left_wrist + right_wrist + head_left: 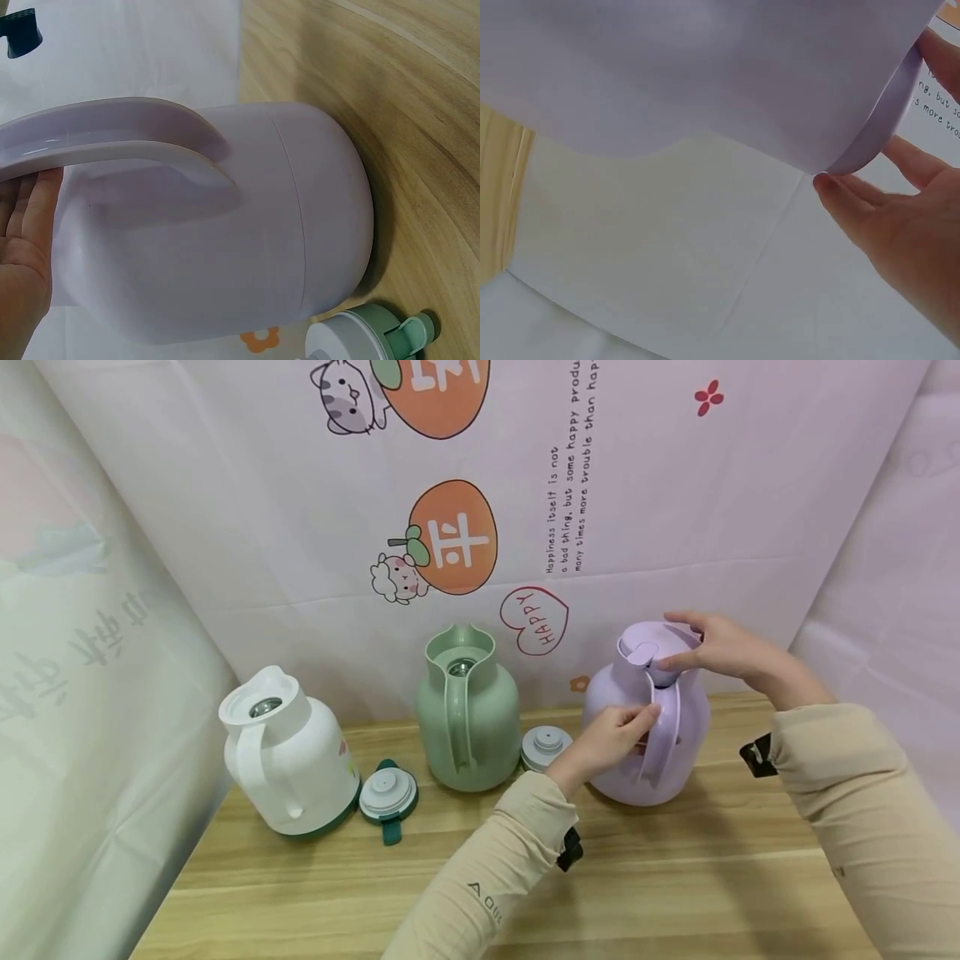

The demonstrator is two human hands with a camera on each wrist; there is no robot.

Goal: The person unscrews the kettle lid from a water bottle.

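A lilac thermos jug stands upright on the right part of the table. My left hand grips its handle, fingers behind it and the thumb at its upper front. In the left wrist view, that hand shows under the handle. At the top of the jug, my right hand holds the lilac lid between thumb and fingers. From the right wrist, the fingers of this hand lie around the lid's rim, which sits at the jug's mouth.
A green jug and a white jug stand lidless to the left. The white jug's green-edged lid lies between them. Beside the lilac jug is another lid, green-bodied with a pale underside. A printed cloth hangs close behind.
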